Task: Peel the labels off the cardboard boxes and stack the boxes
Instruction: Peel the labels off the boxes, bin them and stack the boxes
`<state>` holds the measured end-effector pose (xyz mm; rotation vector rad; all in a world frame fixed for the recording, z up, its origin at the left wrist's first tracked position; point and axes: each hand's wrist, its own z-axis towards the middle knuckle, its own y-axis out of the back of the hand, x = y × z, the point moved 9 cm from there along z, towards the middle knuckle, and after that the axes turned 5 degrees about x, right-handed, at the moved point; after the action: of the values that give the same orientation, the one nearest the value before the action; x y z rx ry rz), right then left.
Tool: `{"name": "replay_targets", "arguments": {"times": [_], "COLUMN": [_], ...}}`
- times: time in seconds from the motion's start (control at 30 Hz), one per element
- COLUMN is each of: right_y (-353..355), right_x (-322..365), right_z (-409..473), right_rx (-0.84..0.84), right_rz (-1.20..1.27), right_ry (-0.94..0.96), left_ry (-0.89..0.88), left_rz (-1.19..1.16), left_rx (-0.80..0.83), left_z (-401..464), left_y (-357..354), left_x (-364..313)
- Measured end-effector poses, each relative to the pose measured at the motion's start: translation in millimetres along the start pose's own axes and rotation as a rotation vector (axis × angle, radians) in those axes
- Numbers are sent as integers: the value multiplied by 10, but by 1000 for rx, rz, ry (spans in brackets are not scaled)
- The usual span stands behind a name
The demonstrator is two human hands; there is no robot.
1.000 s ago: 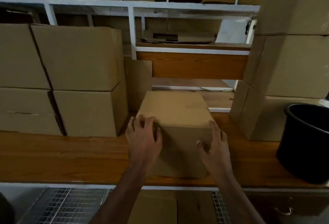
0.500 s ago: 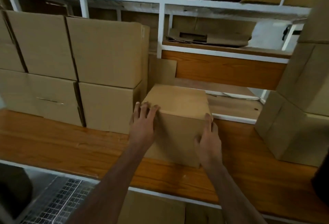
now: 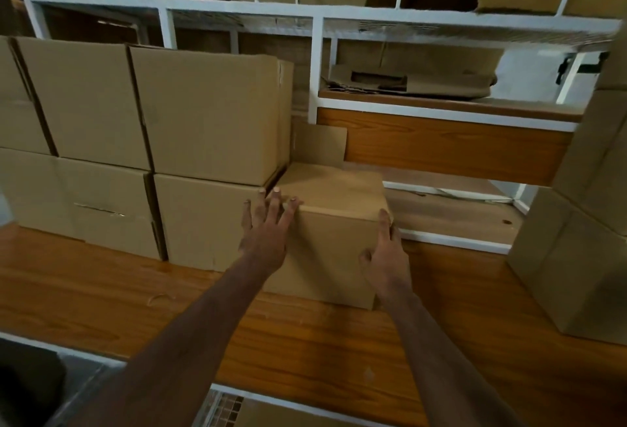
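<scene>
A: Cardboard: where does the small box (image 3: 334, 236) sit?
B: On the wooden shelf (image 3: 101, 294), touching the stack (image 3: 203, 168) at nine o'clock.
A: Hands?
B: Left hand (image 3: 266, 233) flat, fingers spread; right hand (image 3: 386, 257) pressing its three o'clock edge, fingers straight

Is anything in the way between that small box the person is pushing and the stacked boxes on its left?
Nothing visible. The small box sits on the wooden shelf, already close against the stacked boxes, with both hands flat on it: left hand, right hand.
</scene>
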<state>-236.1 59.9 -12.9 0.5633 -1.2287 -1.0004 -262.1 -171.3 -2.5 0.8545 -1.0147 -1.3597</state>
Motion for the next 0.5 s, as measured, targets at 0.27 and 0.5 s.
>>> {"name": "replay_targets", "arguments": {"times": [0.27, 0.5], "right_y": [-104, -139], "right_x": [60, 70], "right_z": [183, 303], "right_rx": [32, 87], "right_rz": [-36, -38], "right_ry": [9, 25], "left_ry": [47, 63], "left_rz": [133, 166], "left_rx": [15, -17], "left_z": [155, 256], "left_y": [-163, -196], "left_x": [90, 84]}}
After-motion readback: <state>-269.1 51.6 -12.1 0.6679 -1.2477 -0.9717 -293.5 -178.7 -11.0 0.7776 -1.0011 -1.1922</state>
